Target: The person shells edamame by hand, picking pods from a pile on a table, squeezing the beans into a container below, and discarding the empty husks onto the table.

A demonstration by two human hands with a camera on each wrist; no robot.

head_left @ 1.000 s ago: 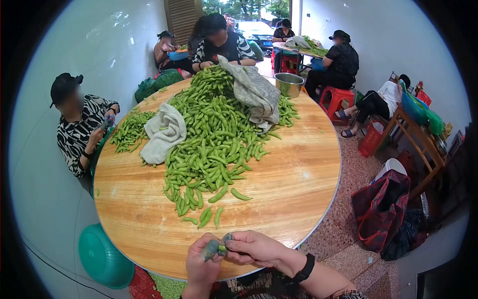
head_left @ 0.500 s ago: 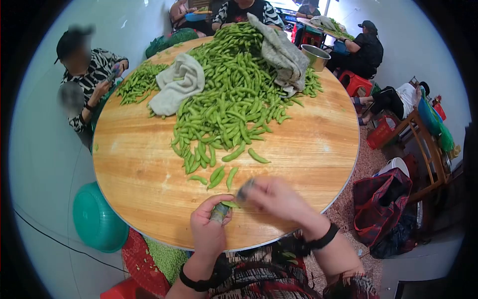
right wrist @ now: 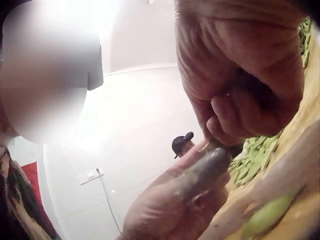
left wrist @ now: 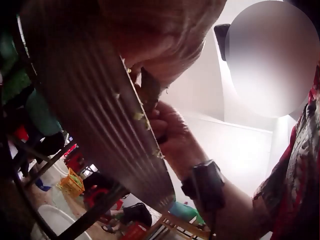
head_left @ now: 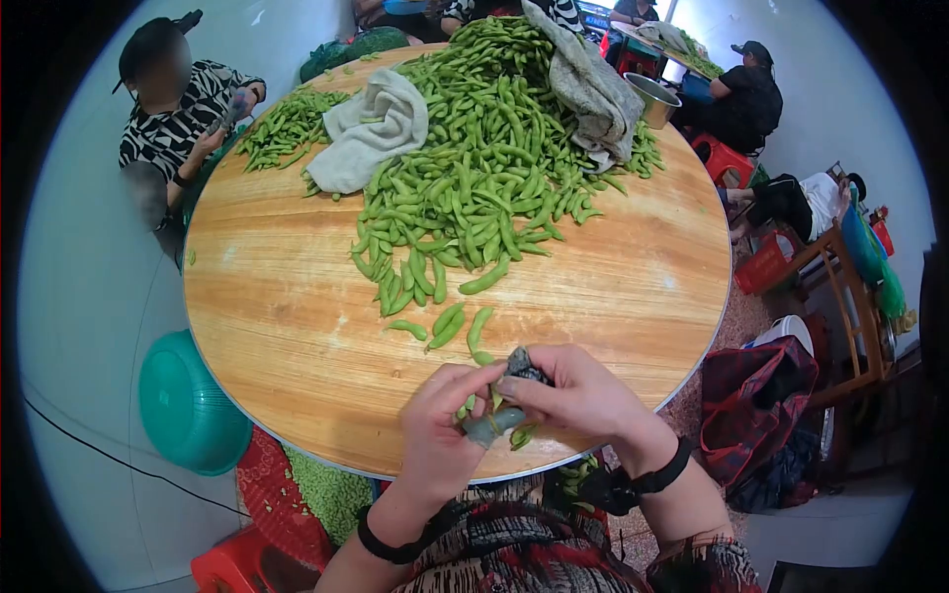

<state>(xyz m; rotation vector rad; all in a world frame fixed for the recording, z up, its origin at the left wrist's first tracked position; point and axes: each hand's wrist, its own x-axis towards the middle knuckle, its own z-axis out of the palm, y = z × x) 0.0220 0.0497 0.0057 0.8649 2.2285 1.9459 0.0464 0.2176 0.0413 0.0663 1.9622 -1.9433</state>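
My left hand (head_left: 442,430) and right hand (head_left: 585,393) meet over the table's near edge, fingertips together. Grey wrapping covers the left thumb (head_left: 494,426), and dark grey wrapping covers a right fingertip (head_left: 524,364). Between them both hands pinch a green soybean pod (head_left: 497,397), mostly hidden by the fingers. Just below the hands shows another pod (head_left: 522,437). In the right wrist view the right hand's fingers curl above the wrapped left thumb (right wrist: 210,167). Loose pods (head_left: 448,326) lie just beyond the hands, in front of a large heap of pods (head_left: 474,198).
A pale cloth (head_left: 361,148) and a grey cloth (head_left: 598,99) lie on the heap on the round wooden table (head_left: 287,336). A metal pot (head_left: 654,99) stands behind. Shelled beans (head_left: 331,494) and a teal basin (head_left: 193,405) are at lower left. A person (head_left: 173,119) sits at left.
The view has tilted down. The right hand swung away from the left hand half a second ago and is now back against it at the fingertips.
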